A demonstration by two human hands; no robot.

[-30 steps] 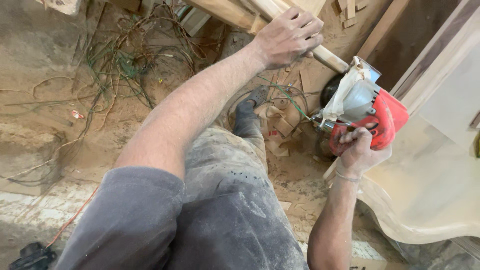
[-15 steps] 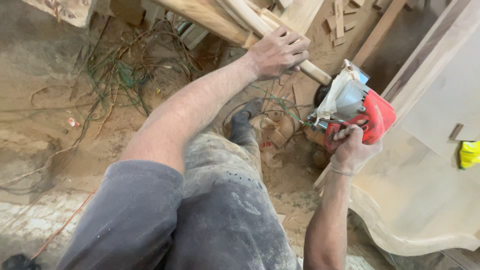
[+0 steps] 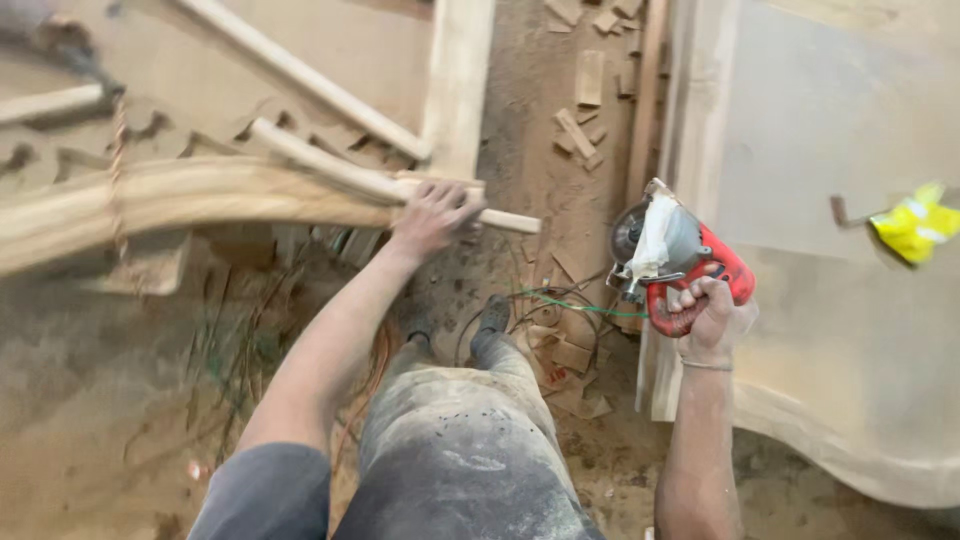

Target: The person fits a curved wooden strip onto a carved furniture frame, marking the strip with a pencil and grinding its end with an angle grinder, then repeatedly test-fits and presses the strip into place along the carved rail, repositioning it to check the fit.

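Head view: right hand, grip closed around red power saw; left hand rests flat on curved wooden piece.

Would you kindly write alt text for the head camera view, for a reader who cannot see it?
Seen from above, a person's right hand grips a red handheld circular saw while the left hand rests on a pale curved wooden beam. Wood offcuts and tangled wires litter the sawdust-covered floor.

Obscured and truncated regions
Saw blade mostly behind guard; curved timber cut by left edge; yellow object blurred.
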